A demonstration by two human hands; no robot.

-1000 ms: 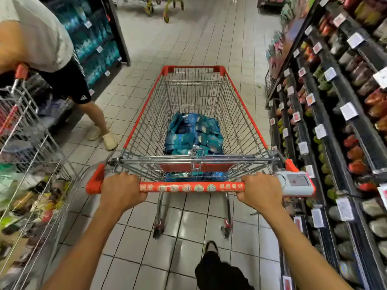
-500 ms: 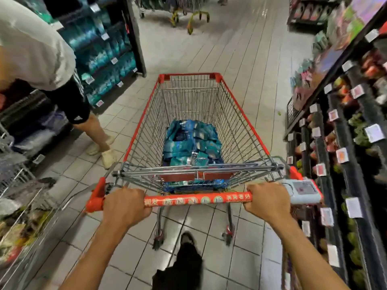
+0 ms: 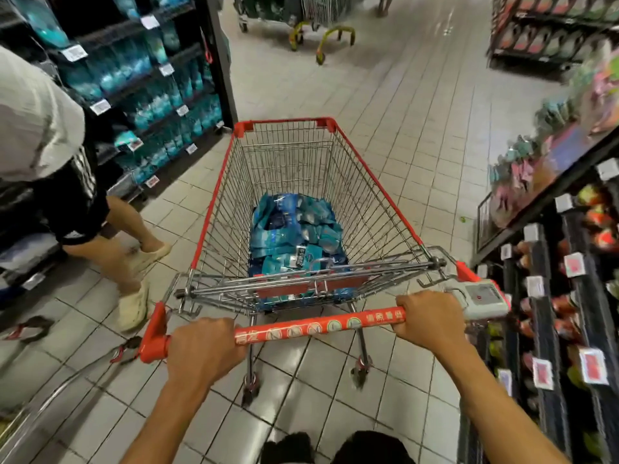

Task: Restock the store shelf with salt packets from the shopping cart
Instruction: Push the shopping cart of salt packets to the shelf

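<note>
Salt packets (image 3: pixel 296 232) in shopping cart (image 3: pixel 217 209), hands (image 3: pixel 204 349) on handle (image 3: pixel 318 328), shelf (image 3: pixel 147 95) left, seemingly stocked

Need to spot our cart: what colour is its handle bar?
Red-orange handle bar, clearest in the head view.

cart (image 3: pixel 214 209) farther along the aisle

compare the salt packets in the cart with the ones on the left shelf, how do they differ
The salt packets in the cart lie flat in a loose heap at the basket's bottom; the packets on the left shelf stand in rows behind price tags. The cart's heap looks sharper, the shelf's blurred. Both are blue-teal.
</note>
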